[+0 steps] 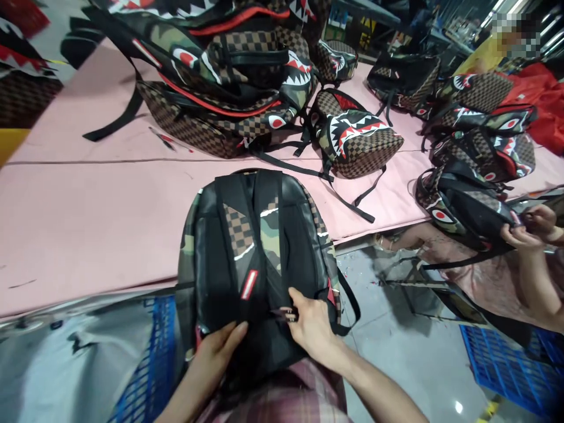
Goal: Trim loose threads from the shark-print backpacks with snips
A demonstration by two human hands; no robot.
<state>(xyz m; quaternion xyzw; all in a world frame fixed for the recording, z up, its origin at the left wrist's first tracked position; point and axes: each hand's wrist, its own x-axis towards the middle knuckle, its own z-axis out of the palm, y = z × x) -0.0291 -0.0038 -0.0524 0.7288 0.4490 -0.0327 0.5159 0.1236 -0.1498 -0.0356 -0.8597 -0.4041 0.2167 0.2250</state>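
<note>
A black backpack point(299, 252) with camouflage and brown-checked patches stands at the table's front edge, its shoulder straps facing me. My left hand point(222, 343) lies on the lower part of its back, thumb pointing up; its other fingers are mostly hidden against the black fabric. At the lower right of the back panel, my right hand point(308, 323) is closed around a small dark tool point(284, 314), perhaps small scissors, beside the lower end of a strap. A red and white label point(249, 285) shows on the left strap.
Several patterned backpacks point(365, 141) lie across the pink table point(88, 217). At the right, another person's hands point(524, 235) work on a backpack point(467, 205). Blue crates point(147, 358) stand below the table on both sides. Red fabric point(544, 106) is at the far right.
</note>
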